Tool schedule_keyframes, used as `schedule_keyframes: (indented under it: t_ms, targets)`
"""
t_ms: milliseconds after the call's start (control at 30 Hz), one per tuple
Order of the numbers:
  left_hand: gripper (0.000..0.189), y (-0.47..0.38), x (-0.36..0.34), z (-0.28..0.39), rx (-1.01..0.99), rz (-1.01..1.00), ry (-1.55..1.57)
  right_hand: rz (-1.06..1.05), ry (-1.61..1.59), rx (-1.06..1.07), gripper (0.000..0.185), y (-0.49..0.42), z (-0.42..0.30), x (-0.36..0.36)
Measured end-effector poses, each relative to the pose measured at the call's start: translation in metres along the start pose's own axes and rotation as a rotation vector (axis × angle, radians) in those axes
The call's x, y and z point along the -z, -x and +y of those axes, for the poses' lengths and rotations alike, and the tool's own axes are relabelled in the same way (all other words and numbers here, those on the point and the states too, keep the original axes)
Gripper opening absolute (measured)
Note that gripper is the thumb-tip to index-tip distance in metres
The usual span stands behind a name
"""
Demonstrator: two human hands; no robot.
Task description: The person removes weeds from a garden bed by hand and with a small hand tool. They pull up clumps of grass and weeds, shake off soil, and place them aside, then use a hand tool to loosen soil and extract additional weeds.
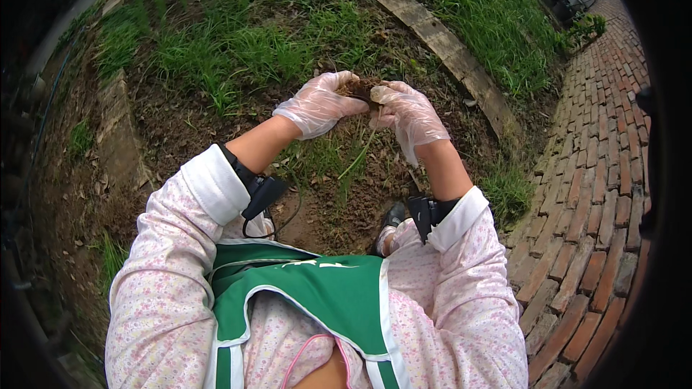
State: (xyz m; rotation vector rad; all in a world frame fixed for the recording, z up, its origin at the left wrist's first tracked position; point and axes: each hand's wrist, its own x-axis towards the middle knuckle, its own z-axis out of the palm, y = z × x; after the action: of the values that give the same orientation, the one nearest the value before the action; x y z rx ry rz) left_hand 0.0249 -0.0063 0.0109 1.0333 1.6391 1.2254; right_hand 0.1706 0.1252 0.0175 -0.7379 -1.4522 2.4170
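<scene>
Both my hands wear thin clear plastic gloves and meet over a soil bed. Between them is a brown clump of soil and roots (361,88). My left hand (323,104) grips its left side, thumb below and fingers curled above. From the other side, my right hand (404,111) pinches the clump with bent fingers. A long green grass blade (358,161) hangs down beneath the right fingers, seemingly from the clump. The fingers hide part of the clump. Loose brown soil (324,194) with sparse grass lies under my hands.
Grass tufts (238,51) grow in the bed ahead. A curved edging of flat blocks (448,46) separates it from taller grass (486,16). Along the right runs a brick path (589,189). A stone slab (120,129) lies at left. My shoe (393,216) stands on the soil.
</scene>
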Motion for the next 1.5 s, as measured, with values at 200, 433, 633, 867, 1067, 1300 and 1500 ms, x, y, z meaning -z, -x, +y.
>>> schedule_keyframes:
  t_ms: [200, 433, 633, 867, 1067, 1300, 1500]
  targets:
    - [0.037, 0.006, -0.002, 0.000, -0.473, 0.177, -0.529, -0.009, -0.119, -0.085, 0.021, -0.001, 0.009, 0.001]
    - [0.024, 0.003, 0.003, 0.001, -0.158, 0.035, -0.325, -0.121, 0.060, 0.279, 0.038, 0.001, 0.010, -0.004]
    - [0.031, 0.001, 0.014, 0.001, 0.159, -0.196, 0.114, -0.229, 0.200, 0.415, 0.044, 0.002, 0.010, -0.005]
    - [0.036, -0.003, 0.001, -0.018, -0.297, 0.037, -0.474, 0.109, 0.227, 0.025, 0.030, 0.001, 0.014, -0.010]
    - [0.042, 0.012, -0.001, -0.008, -0.572, 0.244, -0.913, 0.238, -0.103, -0.150, 0.025, -0.002, 0.027, -0.012]
    - [0.029, -0.009, 0.013, -0.014, -0.056, -0.086, -0.172, -0.170, 0.140, 0.370, 0.035, -0.005, 0.026, -0.004]
    - [0.026, -0.013, 0.023, -0.018, 0.054, -0.255, -0.017, -0.164, 0.523, 0.568, 0.029, 0.000, 0.020, -0.008]
